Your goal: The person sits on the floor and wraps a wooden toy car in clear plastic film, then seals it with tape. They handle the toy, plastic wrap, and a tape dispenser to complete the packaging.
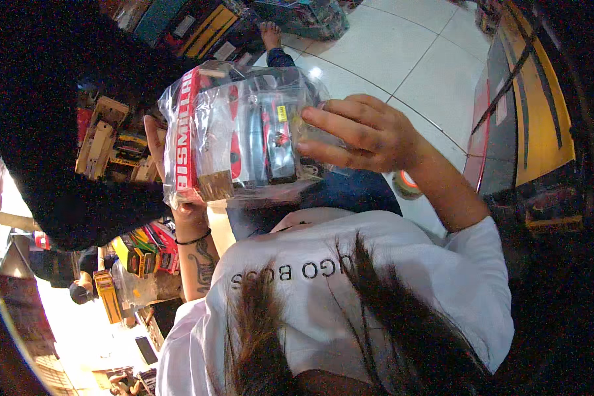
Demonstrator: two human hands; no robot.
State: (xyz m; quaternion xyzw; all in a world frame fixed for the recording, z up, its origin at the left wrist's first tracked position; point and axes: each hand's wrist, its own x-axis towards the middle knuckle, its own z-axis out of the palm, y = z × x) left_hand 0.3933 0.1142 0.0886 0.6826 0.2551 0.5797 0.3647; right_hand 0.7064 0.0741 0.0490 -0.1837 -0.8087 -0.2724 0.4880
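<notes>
In front of my chest is a clear plastic bag (186,125) with a red printed band along its left side. Through the film shows a packed item (270,138), grey and black with red marks and a small yellow label; its kind is hard to make out. My left hand (190,207) supports the bag from its left and lower side, with most of its fingers hidden behind it. At the other end, my right hand (373,132) has its fingers curled against the bag's right edge, gripping the crinkled film.
Boxes in yellow and black (208,33) stand at the far left, and a large yellow panel (534,99) rises on the right. A roll of tape (408,181) lies on the tiled floor (402,53). Colourful packages (145,251) are piled at lower left, near a dark phone-like slab (146,350).
</notes>
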